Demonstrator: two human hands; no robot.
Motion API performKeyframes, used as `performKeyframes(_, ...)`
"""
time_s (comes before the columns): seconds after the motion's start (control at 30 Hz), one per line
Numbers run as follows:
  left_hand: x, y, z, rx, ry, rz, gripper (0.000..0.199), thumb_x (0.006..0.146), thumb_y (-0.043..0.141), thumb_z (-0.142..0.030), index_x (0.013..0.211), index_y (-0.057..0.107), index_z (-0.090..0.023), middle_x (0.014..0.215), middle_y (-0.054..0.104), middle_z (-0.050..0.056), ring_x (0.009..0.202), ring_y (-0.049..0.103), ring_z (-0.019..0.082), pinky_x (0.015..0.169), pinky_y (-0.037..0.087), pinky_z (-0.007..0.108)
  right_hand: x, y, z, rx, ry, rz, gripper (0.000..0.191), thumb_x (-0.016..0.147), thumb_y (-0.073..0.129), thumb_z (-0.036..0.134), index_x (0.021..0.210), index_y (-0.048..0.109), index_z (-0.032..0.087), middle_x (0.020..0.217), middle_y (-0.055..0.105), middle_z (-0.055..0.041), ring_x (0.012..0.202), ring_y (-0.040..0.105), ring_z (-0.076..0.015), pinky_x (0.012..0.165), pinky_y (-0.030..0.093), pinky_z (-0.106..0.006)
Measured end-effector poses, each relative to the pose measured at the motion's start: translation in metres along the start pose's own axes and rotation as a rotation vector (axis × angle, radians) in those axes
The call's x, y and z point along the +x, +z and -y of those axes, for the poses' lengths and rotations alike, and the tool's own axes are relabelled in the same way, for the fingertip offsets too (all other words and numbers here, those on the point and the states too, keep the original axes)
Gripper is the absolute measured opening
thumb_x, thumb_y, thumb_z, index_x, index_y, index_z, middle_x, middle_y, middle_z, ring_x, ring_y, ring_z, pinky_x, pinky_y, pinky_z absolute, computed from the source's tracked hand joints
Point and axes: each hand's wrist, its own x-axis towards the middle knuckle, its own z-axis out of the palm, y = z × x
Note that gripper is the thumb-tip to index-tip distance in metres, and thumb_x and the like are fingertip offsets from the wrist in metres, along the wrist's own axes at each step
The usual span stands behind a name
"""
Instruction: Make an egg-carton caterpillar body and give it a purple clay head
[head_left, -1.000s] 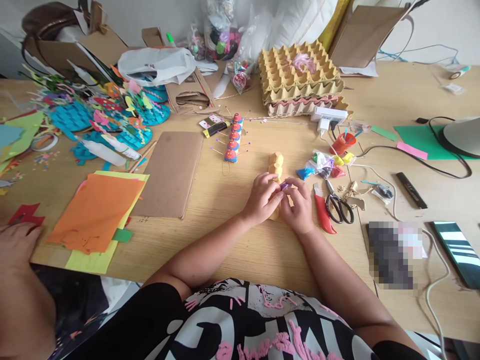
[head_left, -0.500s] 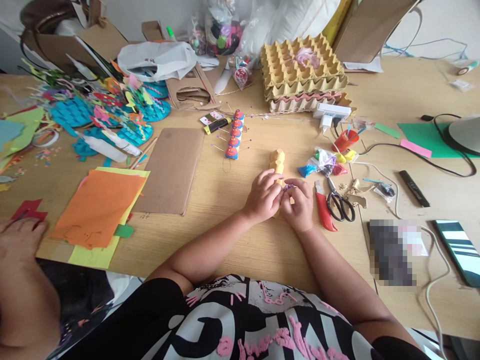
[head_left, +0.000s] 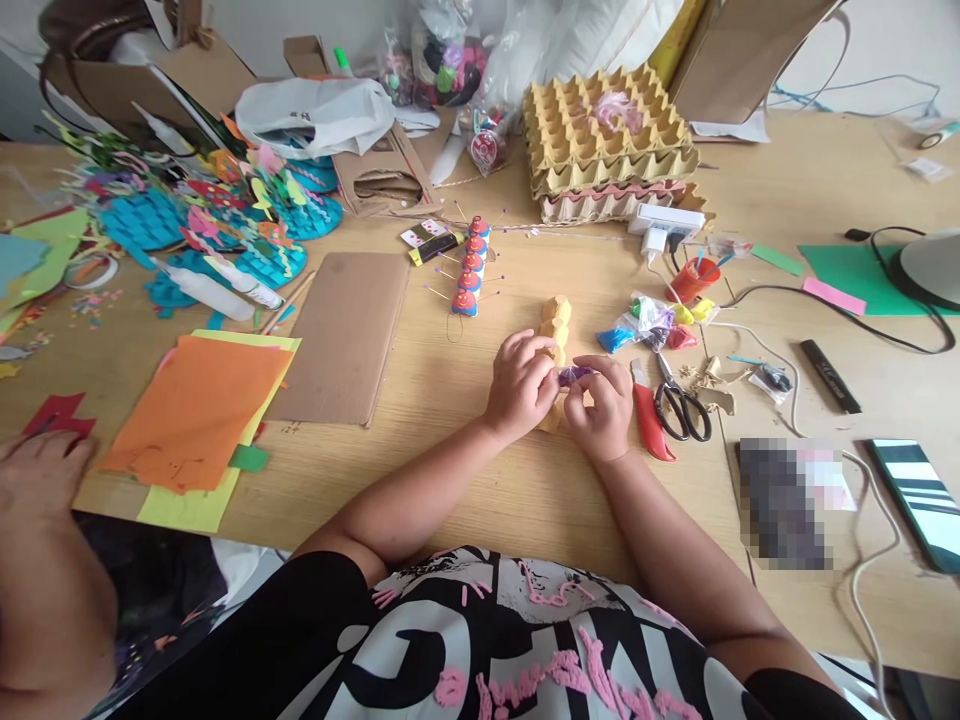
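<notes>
Between my two hands is a small clear packet of purple clay [head_left: 575, 376]. My left hand [head_left: 523, 385] pinches its left end, and my right hand [head_left: 600, 405] grips the right end with thumb and fingers closed. Under and behind my hands lies a yellow strip of egg-carton cups [head_left: 555, 320], partly covered by my left fingers. Farther back and left stands a similar strip painted blue and red [head_left: 470, 268], with pins sticking out at its sides. Several bags of coloured clay [head_left: 649, 322] lie beyond my right hand.
Scissors [head_left: 681, 408] and a red-handled knife [head_left: 652, 420] lie right of my hand. Stacked egg trays [head_left: 607, 150] stand at the back. Leftward are a cardboard sheet [head_left: 341, 335] and orange paper [head_left: 199, 410]. Another person's hand [head_left: 45, 475] rests at the far left.
My hands have moved slightly apart, and more of the purple packet shows between them. The view has shifted a little.
</notes>
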Motion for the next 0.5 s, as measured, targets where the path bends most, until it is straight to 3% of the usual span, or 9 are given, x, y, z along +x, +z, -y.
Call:
performKeyframes(0.13,0.002,0.001,0.002,-0.125,-0.061,0.01,0.022,0.106,0.05,-0.026,0.088,0.062,-0.022,0.134,0.072,0.011,0.137,0.056,0.028,0.126,0.044,0.054,0.0,-0.004,-0.008,0.153,0.072,0.062,0.004,0.1,0.062,0.022,0.101,0.061,0.026,0.122,0.074,-0.0109,0.111,0.071,-0.0292,0.096,0.058,-0.051)
performKeyframes(0.17,0.002,0.002,0.004,-0.186,-0.092,0.019,0.023,0.107,0.049,-0.027,0.089,0.063,-0.023,0.134,0.072,0.011,0.136,0.057,0.027,0.125,0.046,0.053,0.0,-0.005,-0.012,0.187,0.096,0.078,0.01,0.102,0.064,0.028,0.112,0.062,0.026,0.128,0.072,-0.0127,0.117,0.07,-0.0309,0.099,0.058,-0.053)
performKeyframes(0.3,0.004,0.002,0.01,-0.449,-0.216,0.088,0.031,0.112,0.044,-0.034,0.094,0.067,-0.023,0.137,0.072,0.01,0.135,0.062,0.024,0.122,0.051,0.048,-0.001,-0.005,-0.024,0.187,0.108,0.156,0.066,0.097,0.075,0.055,0.152,0.051,0.027,0.145,0.065,-0.0175,0.137,0.062,-0.0391,0.114,0.054,-0.063)
performKeyframes(0.5,0.005,-0.002,0.012,-0.509,-0.212,0.166,0.031,0.109,0.051,-0.037,0.085,0.066,-0.023,0.135,0.073,0.008,0.141,0.057,0.025,0.129,0.044,0.047,-0.004,-0.001,-0.025,0.194,0.115,0.332,0.074,0.095,0.073,0.066,0.157,0.054,0.029,0.122,0.075,-0.0141,0.105,0.073,-0.0337,0.092,0.064,-0.053)
